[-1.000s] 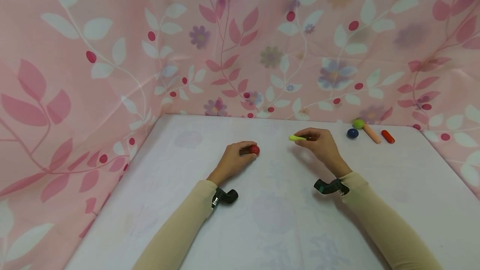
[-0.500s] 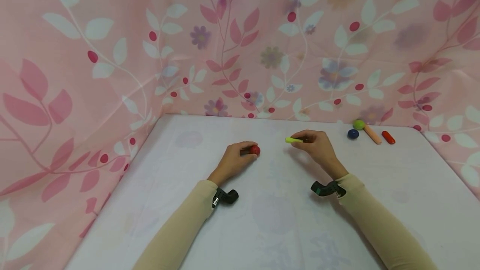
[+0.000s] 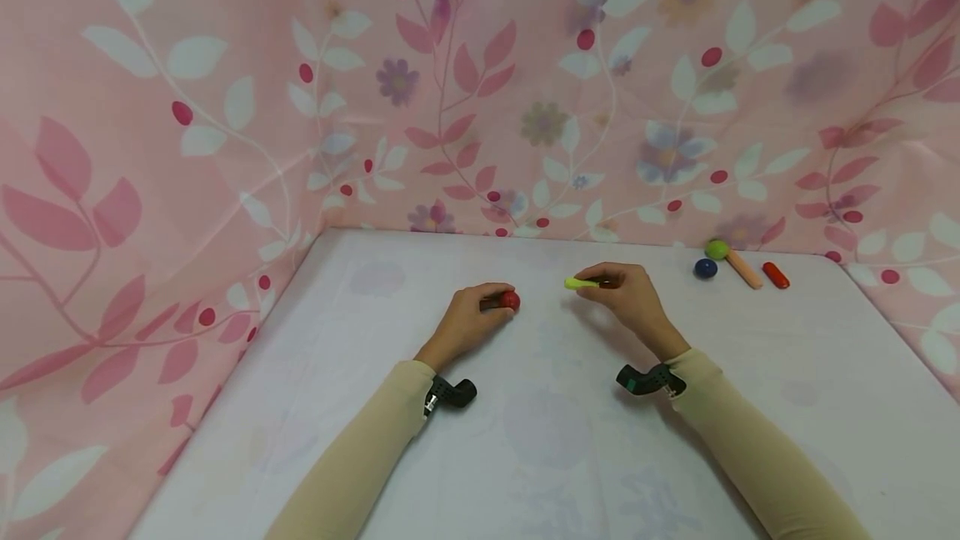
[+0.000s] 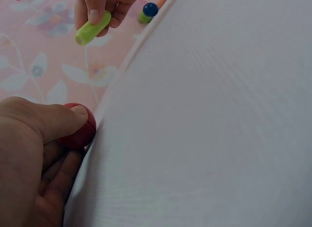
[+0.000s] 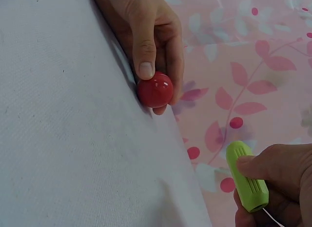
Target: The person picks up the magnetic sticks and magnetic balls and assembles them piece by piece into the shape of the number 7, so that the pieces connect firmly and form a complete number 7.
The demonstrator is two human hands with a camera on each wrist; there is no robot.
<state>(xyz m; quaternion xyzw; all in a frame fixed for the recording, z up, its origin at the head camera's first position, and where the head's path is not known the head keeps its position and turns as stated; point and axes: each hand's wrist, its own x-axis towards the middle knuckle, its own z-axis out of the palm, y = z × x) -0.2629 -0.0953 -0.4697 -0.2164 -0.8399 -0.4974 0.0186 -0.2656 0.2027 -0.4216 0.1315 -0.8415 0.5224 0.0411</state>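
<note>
In the head view my left hand pinches a small glossy red ball low at the white table. The right wrist view shows the thumb on one side of this ball and fingers on the other. Right of it, my right hand grips a lime-green ribbed handle, its free end pointing left towards the ball, raised above the table. A thin white line shows at the lower end of the handle in the right wrist view. Part of the handle is hidden by the thumb and fingers.
At the table's back right lie a green ball, a dark blue ball, a peach-coloured stick and a short red stick. Pink floral cloth hangs behind the white-covered table.
My right hand has moved a little left and slightly towards me with the green handle, closer to the red ball. The left hand holds the ball in the same place.
</note>
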